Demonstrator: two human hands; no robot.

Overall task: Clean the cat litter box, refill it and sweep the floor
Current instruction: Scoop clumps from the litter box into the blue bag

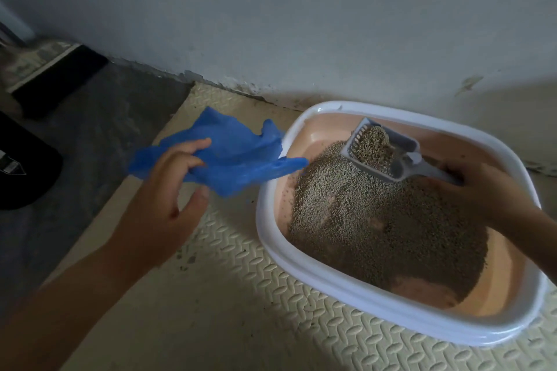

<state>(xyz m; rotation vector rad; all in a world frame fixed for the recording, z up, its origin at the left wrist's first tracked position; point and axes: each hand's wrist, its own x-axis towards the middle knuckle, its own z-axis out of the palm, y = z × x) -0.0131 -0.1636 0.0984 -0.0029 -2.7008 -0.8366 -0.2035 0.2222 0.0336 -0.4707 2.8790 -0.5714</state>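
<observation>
right hand [479, 190] holds grey slotted plastic scoop [382, 150], loaded with clumped litter, over white-rimmed peach litter box [301, 262]; left hand [168, 187] pinches crumpled blue plastic bag [232, 156].

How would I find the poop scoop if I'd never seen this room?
Look for the big white-rimmed litter box on the pale floor mat by the wall. Over the brown litter at its far end is a grey slotted scoop, its handle gripped by the right hand. It alone is grey and heaped with litter, unlike the blue bag the left hand holds.
</observation>
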